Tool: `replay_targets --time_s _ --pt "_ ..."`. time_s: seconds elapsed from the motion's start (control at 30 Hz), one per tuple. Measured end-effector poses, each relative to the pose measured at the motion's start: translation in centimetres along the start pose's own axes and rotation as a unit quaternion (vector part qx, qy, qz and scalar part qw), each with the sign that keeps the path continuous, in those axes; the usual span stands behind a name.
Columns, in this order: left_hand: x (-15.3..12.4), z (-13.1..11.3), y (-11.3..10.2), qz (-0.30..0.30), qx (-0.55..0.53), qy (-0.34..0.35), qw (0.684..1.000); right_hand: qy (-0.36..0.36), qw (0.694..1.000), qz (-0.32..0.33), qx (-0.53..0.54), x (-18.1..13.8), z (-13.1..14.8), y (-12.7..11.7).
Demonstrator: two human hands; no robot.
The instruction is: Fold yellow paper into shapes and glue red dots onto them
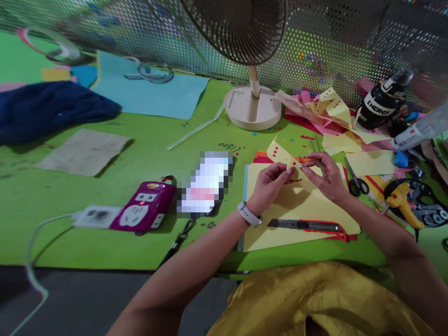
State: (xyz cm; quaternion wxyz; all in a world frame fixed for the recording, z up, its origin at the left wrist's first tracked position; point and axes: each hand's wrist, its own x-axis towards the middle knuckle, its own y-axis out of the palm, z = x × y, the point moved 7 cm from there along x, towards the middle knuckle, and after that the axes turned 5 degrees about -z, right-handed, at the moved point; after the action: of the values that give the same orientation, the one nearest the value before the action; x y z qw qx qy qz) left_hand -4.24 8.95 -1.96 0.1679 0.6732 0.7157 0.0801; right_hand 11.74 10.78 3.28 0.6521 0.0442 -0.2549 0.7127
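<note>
My left hand (pixel 269 185) pinches a small yellow paper piece (pixel 293 166) with red dots, held just above a large yellow sheet (pixel 280 224). A white band sits on that wrist. My right hand (pixel 327 175) is closed around thin metal tweezers (pixel 320 166), their tip at the same paper piece. A box cutter (pixel 304 225) with a red-edged handle lies on the yellow sheet below both hands. Another dotted yellow scrap (pixel 276 150) lies just behind my left hand.
A fan's base (pixel 252 106) stands behind the hands on the green table (pixel 147 154). Black-handled scissors (pixel 357 181), a yellow glue gun (pixel 402 201) and a black bottle (pixel 381 105) are at right. A purple power strip (pixel 145 212) and a pixelated phone (pixel 206 184) lie at left.
</note>
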Motion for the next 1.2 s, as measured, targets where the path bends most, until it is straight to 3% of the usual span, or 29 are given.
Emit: replay_targets --time_s 1.2 --pt "0.23 0.17 -0.04 0.008 -0.004 0.014 1.0 0.017 1.0 0.013 0.001 -0.02 0.11 0.18"
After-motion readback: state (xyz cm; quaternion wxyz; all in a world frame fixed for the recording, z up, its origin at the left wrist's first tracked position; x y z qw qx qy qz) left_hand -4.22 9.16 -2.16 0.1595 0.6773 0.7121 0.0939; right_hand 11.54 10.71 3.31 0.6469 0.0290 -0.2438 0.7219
